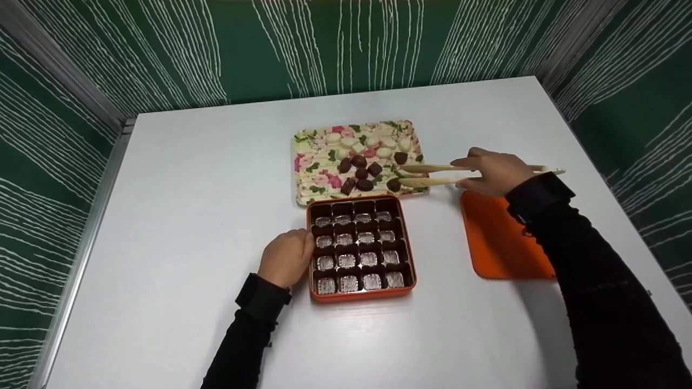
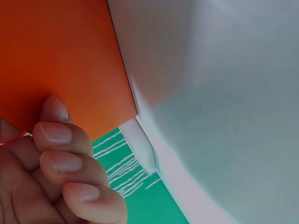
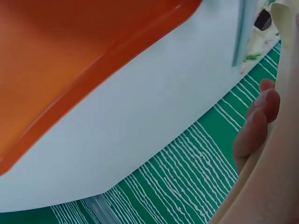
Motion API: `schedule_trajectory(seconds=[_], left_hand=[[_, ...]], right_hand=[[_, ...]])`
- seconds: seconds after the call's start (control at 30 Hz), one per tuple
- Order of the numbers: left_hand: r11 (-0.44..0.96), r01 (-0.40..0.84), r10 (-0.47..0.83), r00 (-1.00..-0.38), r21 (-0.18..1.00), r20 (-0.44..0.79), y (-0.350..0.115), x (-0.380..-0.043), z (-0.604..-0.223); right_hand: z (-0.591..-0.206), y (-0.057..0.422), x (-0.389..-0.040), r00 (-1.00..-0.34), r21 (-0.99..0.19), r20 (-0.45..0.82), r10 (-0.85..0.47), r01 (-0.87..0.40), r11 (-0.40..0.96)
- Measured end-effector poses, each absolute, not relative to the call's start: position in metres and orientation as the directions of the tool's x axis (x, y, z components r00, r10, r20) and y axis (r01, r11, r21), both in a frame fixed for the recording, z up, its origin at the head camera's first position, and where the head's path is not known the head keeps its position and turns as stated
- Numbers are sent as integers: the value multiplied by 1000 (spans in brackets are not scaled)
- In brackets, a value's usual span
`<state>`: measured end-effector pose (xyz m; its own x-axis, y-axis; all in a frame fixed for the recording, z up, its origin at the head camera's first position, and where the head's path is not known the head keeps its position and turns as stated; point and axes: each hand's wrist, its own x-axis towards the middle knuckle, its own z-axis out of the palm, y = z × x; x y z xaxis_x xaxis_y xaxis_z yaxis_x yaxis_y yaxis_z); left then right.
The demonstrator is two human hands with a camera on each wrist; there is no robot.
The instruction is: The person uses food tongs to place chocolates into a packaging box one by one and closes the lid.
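Observation:
My right hand (image 1: 500, 173) holds pale wooden tongs (image 1: 432, 168) from the right, their two arms spread apart. The tong tips reach over the right side of a floral tray (image 1: 303, 183). The lower tip overlaps a dark chocolate (image 1: 394, 185); another dark chocolate (image 1: 400, 158) lies just beyond the upper arm. More dark chocolates (image 1: 358, 161) and several white chocolates (image 1: 347, 142) lie on the tray. At the left wall of an orange square box (image 1: 359, 296), my left hand (image 1: 286, 256) grips the side with curled fingers (image 2: 65, 161). Inside is a brown divided insert (image 1: 357, 248) of bare compartments.
An orange lid (image 1: 486, 237) lies on the white table (image 1: 216, 178) under my right forearm. The box stands close against the tray's near edge. Green walls with white streaks (image 1: 324, 48) stand behind and at both sides of the table.

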<state>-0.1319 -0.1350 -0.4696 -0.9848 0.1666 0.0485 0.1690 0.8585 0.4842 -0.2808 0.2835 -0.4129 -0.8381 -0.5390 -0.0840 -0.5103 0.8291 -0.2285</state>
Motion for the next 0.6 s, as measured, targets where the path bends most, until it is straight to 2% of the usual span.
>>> schedule_trajectory(seconds=[0.3,0.6], left_hand=[[872,185,177,-982,453,59,-135,-131,-471],[869,173,170,-984,463,48,-135,-132,-469]], right_hand=[[-413,272,-288,-796,-215,-102,-597,-568,795],[-416,259,-294,-754,-252,-93,-651,-614,748]])
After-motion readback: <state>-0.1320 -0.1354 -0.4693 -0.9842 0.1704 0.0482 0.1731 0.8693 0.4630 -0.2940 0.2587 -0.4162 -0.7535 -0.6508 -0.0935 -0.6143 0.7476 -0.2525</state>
